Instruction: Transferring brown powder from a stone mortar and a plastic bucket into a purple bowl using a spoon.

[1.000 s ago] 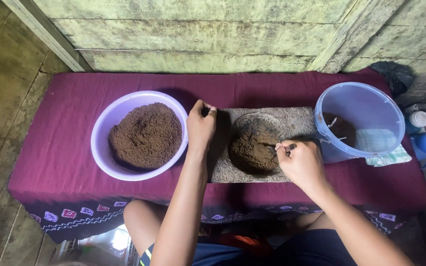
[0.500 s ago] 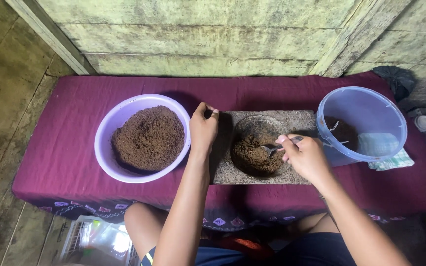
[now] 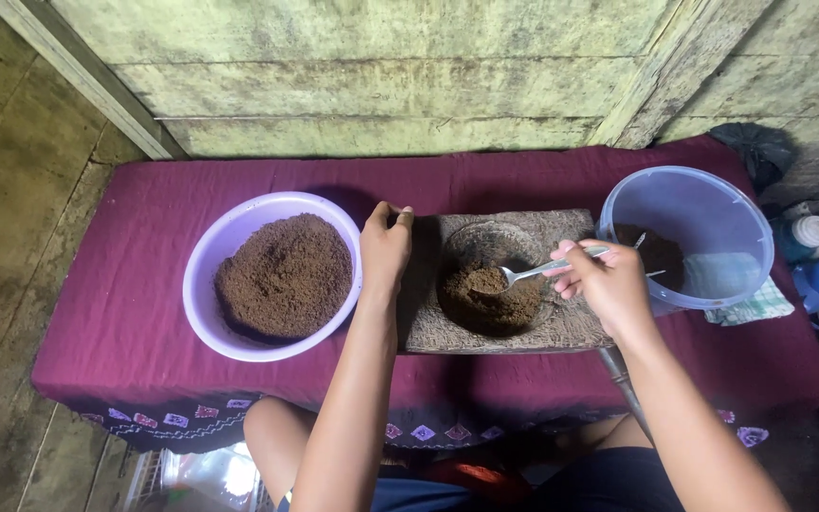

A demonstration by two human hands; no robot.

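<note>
At the centre of the frame, the right hand [image 3: 609,284] pinches a metal spoon [image 3: 547,269], its bowl dipping into the brown powder [image 3: 485,294] heaped in the round hollow of a stone slab [image 3: 575,327]. The left hand [image 3: 386,248] clamps the slab's left edge. A lilac bowl [image 3: 209,256] of powder sits left; a clear blue tub [image 3: 713,213] right, all on the maroon-draped worktop [image 3: 125,313].
</note>
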